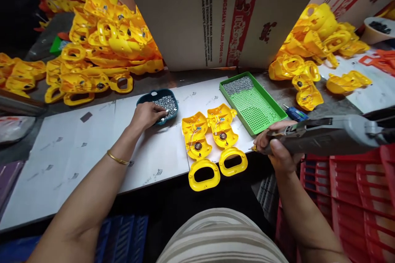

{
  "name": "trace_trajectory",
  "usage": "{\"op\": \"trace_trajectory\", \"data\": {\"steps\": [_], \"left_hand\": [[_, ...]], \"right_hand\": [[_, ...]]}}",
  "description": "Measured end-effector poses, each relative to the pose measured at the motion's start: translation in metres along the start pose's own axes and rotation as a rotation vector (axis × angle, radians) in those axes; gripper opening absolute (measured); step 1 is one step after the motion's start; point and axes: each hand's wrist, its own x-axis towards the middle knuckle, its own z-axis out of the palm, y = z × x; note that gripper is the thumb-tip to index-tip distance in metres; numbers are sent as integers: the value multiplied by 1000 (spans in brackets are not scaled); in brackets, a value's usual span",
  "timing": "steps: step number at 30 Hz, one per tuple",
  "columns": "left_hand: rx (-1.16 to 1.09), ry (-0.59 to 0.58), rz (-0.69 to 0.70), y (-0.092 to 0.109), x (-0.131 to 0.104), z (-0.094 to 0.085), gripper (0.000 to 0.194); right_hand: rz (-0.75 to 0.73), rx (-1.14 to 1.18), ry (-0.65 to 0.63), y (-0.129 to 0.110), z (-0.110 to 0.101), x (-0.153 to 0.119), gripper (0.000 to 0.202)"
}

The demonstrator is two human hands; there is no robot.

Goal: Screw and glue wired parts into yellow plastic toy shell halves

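Note:
My left hand (147, 114) reaches into a dark teal container (140, 99) of small silver screws (166, 104), fingers pinched together at the screws; what they hold is too small to make out. My right hand (279, 146) is wrapped round a grey electric screwdriver (336, 133), its tip pointing left. Between the hands, two yellow plastic shells (195, 129) (220, 119) lie open side by side, wires and a round part inside each. Their oval handle ends (193, 181) (244, 163) stick out over the table's front edge.
A green perforated tray (263, 107) with screws stands behind my right hand, beside a blue tool (296, 114). Yellow shells are heaped at left (108, 41) and right (321, 28). A large carton (185, 16) stands behind; red crates (348, 181) stand at right.

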Motion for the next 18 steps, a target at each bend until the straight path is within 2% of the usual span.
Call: {"op": "trace_trajectory", "data": {"steps": [3,7,13,18], "left_hand": [[-1,55,39,0,-5,-2,29],[12,141,18,-1,-6,-6,35],[-19,151,-13,-2,-6,-9,31],[-109,225,-55,0,-4,-7,26]], "right_hand": [[-7,-11,3,0,-4,-2,20],[22,-30,18,1,-8,-5,21],[29,-24,29,1,-8,-10,24],[51,-48,66,-6,-7,-12,24]]}}
